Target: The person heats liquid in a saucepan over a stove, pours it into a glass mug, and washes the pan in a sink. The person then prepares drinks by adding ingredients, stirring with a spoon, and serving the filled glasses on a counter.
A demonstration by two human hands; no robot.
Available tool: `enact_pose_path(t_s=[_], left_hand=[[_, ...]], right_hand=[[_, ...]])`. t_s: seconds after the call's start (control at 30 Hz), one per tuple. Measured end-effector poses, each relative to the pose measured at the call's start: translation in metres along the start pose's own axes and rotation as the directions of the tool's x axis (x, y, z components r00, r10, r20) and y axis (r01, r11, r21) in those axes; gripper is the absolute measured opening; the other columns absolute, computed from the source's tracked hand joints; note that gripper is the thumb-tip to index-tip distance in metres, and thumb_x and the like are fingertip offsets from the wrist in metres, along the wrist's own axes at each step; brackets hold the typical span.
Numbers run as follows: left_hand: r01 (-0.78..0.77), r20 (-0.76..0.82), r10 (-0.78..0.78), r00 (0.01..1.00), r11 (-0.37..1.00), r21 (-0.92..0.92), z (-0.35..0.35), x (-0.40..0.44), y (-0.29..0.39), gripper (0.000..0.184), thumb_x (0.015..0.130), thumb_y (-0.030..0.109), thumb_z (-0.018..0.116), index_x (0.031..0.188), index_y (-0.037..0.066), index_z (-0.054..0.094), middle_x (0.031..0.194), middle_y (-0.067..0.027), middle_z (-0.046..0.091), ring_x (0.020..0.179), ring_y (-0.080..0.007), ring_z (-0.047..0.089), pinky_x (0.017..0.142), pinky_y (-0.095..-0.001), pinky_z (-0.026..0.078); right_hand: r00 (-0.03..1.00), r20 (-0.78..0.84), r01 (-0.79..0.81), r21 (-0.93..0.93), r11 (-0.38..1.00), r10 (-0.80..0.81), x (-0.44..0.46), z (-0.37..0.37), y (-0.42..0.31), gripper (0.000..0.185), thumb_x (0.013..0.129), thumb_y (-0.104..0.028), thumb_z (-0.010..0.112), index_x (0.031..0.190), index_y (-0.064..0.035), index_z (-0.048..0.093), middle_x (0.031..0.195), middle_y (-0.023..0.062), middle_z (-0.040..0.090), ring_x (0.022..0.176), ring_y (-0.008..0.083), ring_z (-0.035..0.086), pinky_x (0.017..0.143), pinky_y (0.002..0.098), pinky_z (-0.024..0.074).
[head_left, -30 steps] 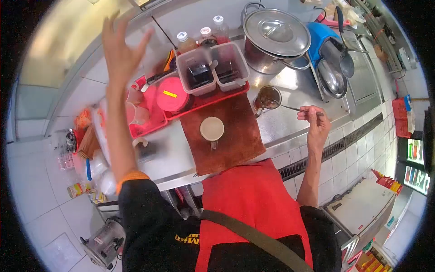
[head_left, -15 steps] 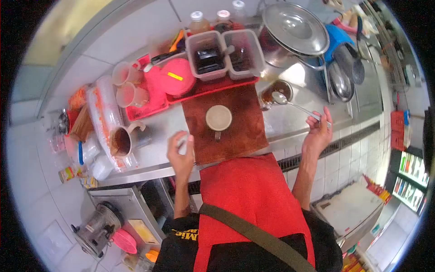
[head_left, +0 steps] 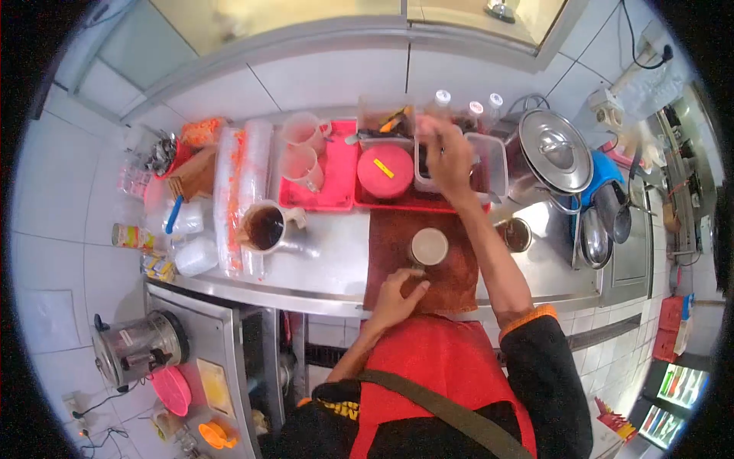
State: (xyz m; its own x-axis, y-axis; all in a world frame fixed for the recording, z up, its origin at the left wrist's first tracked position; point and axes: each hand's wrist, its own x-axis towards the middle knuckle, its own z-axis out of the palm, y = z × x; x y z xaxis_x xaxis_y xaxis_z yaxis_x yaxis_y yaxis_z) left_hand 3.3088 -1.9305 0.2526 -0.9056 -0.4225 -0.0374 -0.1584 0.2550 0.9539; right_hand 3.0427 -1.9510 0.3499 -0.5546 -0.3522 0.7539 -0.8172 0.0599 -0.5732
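On the brown cloth stands a mug with a pale, light-brown top, its handle toward me. My left hand is at the handle, thumb and fingers apart; whether the fingertips touch it is unclear. Stretched forward, my right hand is over the plastic tub of dark contents. Motion blurs its fingers, and I cannot make out anything in them. To the right of the cloth is a small glass with brown contents.
A jug of dark liquid stands left of the cloth. Behind are a red tray with clear plastic jugs and a round pink-lidded container. A lidded steel pot and steel scoops are at right.
My right hand has swung from the right side to the back tubs; the spoon it held is out of sight. My left hand has moved right to the mug handle, and its small white item no longer shows.
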Motion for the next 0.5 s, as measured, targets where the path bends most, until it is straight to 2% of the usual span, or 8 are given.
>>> enact_pose_path(t_s=[0.07,0.13,0.2,0.27,0.3,0.37,0.43,0.5], left_hand=[[-0.018,0.014,0.017,1.000,0.998,0.058,0.003,0.009,-0.003,0.026,0.084,0.019,0.070,0.101,0.001,0.063,0.100,-0.0128,0.067,0.102,-0.0223,0.061,0.092,-0.0338,0.046],[0.083,0.048,-0.080,0.996,0.996,-0.046,0.006,0.006,0.001,0.022,0.083,0.017,0.070,0.098,0.001,0.063,0.095,-0.0104,0.068,0.098,-0.0187,0.061,0.090,-0.0329,0.046],[0.152,0.087,-0.139,0.986,0.975,-0.161,0.004,0.016,0.006,0.015,0.084,0.016,0.067,0.087,0.002,0.063,0.093,-0.0108,0.066,0.093,-0.0198,0.061,0.086,-0.0314,0.044],[0.153,0.078,-0.136,0.988,0.947,-0.281,0.016,0.022,-0.013,0.013,0.084,0.013,0.066,0.080,0.002,0.061,0.088,-0.0087,0.064,0.092,-0.0175,0.060,0.085,-0.0304,0.044],[0.169,0.053,-0.162,0.985,0.900,-0.402,0.022,0.018,-0.020,0.015,0.084,0.010,0.065,0.073,0.002,0.060,0.083,-0.0067,0.063,0.090,-0.0151,0.059,0.084,-0.0294,0.043],[0.219,0.063,-0.212,0.975,0.876,-0.430,0.023,0.021,-0.010,0.017,0.084,0.008,0.063,0.068,0.002,0.058,0.078,-0.0051,0.060,0.088,-0.0152,0.059,0.083,-0.0297,0.043],[0.209,-0.034,-0.257,0.966,0.850,-0.484,0.029,0.023,-0.012,0.027,0.085,0.007,0.059,0.059,0.004,0.051,0.061,-0.0007,0.050,0.075,-0.0138,0.058,0.076,-0.0289,0.044],[0.155,-0.053,-0.212,0.976,0.843,-0.515,0.030,0.026,-0.028,0.030,0.087,0.010,0.056,0.058,0.003,0.051,0.058,0.0002,0.048,0.067,-0.0119,0.054,0.069,-0.0275,0.043]], right_hand=[[0.999,0.025,-0.038,0.030,0.999,0.037,0.011,0.013,-0.010,0.013,0.091,-0.009,0.057,0.101,-0.0029,0.062,0.089,0.0177,0.065,0.078,0.0325,0.065,0.066,0.0351,0.0505],[0.998,0.025,0.049,0.053,0.997,-0.050,0.003,0.017,-0.011,0.013,0.091,-0.008,0.057,0.101,-0.0015,0.062,0.091,0.0185,0.065,0.081,0.0347,0.064,0.067,0.0376,0.0512],[0.998,0.048,-0.051,0.079,0.996,0.047,0.005,0.020,-0.010,0.013,0.090,-0.006,0.056,0.101,-0.0014,0.061,0.092,0.0193,0.064,0.084,0.0360,0.064,0.069,0.0398,0.0513],[0.989,-0.066,0.133,-0.036,0.990,-0.135,0.008,0.019,-0.007,0.013,0.090,-0.009,0.060,0.101,-0.0023,0.064,0.085,0.0144,0.067,0.066,0.0192,0.066,0.060,0.0295,0.0503],[0.990,-0.087,0.102,-0.071,0.992,-0.108,0.002,0.015,-0.011,0.013,0.090,-0.009,0.060,0.101,-0.0023,0.064,0.085,0.0144,0.067,0.066,0.0192,0.066,0.060,0.0295,0.0503],[0.990,-0.002,-0.138,0.120,0.983,0.139,0.003,0.001,-0.020,0.016,0.088,-0.006,0.059,0.103,-0.0030,0.062,0.091,0.0168,0.065,0.080,0.0344,0.064,0.068,0.0348,0.0517],[0.973,-0.137,-0.170,0.121,0.978,0.186,-0.003,-0.037,-0.037,0.016,0.088,-0.006,0.059,0.103,-0.0033,0.062,0.089,0.0152,0.065,0.078,0.0308,0.065,0.067,0.0330,0.0517],[0.930,-0.279,-0.214,0.121,0.969,0.240,-0.015,-0.080,-0.059,0.015,0.090,-0.007,0.057,0.103,-0.0037,0.063,0.085,0.0118,0.066,0.073,0.0217,0.065,0.064,0.0291,0.0513]])
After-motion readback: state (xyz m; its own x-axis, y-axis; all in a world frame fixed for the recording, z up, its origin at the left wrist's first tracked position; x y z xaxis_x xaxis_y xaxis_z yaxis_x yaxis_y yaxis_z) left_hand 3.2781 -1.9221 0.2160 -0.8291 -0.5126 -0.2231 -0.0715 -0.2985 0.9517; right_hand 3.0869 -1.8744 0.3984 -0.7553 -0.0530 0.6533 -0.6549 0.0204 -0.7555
